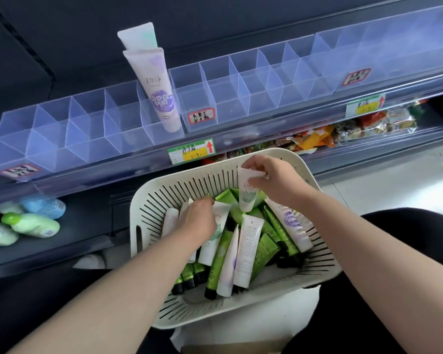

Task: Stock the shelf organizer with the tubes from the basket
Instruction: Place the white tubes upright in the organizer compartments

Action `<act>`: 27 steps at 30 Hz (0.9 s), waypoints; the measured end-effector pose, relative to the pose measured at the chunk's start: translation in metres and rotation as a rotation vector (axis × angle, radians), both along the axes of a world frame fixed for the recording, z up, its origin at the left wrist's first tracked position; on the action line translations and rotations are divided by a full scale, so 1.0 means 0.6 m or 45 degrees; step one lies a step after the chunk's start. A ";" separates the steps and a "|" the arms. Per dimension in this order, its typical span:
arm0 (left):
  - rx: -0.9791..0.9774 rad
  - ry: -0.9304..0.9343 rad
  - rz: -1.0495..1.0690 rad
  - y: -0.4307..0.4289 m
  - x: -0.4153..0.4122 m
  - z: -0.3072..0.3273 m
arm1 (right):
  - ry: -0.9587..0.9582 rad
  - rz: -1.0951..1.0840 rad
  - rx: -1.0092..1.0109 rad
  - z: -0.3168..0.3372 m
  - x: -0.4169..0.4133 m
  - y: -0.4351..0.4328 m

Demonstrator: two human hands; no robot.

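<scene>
A cream slotted basket (151,218) sits below the shelf, holding several white and green tubes (248,254). My right hand (271,180) pinches the flat end of a white tube with a green label (247,198), which hangs cap-down above the pile. My left hand (200,221) reaches into the basket's left side, fingers curled over white tubes there; whether it grips one is hidden. On the shelf, a clear shelf organizer (87,129) with many cells holds two white tubes (159,90) standing cap-down in one column.
Price tags (191,150) hang on the shelf's front rail. Snack packets (343,131) fill the lower shelf at right. Green and blue bottles (31,223) lie on the lower shelf at left.
</scene>
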State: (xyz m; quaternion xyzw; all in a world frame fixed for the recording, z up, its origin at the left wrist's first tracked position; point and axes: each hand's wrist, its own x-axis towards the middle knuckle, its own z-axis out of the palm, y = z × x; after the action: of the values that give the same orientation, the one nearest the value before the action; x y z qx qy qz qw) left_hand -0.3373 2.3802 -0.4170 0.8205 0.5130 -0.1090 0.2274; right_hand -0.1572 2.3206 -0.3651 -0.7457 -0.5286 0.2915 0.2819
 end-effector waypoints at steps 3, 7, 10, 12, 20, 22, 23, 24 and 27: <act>-0.023 0.137 0.004 -0.015 0.017 -0.013 | -0.252 0.072 -0.010 0.001 0.014 -0.016; 0.006 0.199 0.128 -0.025 0.034 -0.038 | -0.330 0.076 -0.040 -0.024 0.011 -0.041; -0.008 0.160 0.256 -0.026 0.044 -0.051 | -0.347 0.067 0.000 -0.028 0.005 -0.048; -0.044 0.162 0.270 -0.028 0.046 -0.055 | -0.291 0.047 0.005 -0.027 0.006 -0.049; -0.084 0.051 0.253 -0.024 0.033 -0.036 | -0.291 0.056 0.044 -0.022 -0.001 -0.053; -0.018 -0.103 0.235 -0.029 0.018 -0.022 | -0.311 0.063 0.081 -0.014 -0.008 -0.052; 0.019 -0.177 0.217 -0.032 0.010 -0.013 | -0.313 0.059 0.105 -0.009 -0.012 -0.050; 0.054 -0.246 0.199 -0.033 0.002 -0.003 | -0.309 0.048 0.130 -0.003 -0.017 -0.049; 0.103 -0.415 0.236 -0.032 -0.019 0.031 | -0.288 0.024 0.207 0.016 -0.039 -0.047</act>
State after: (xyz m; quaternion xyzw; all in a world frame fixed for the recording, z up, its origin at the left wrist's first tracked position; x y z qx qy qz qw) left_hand -0.3490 2.3611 -0.3981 0.7851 0.5467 0.0675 0.2832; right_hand -0.1805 2.2925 -0.3553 -0.7437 -0.5857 0.1645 0.2772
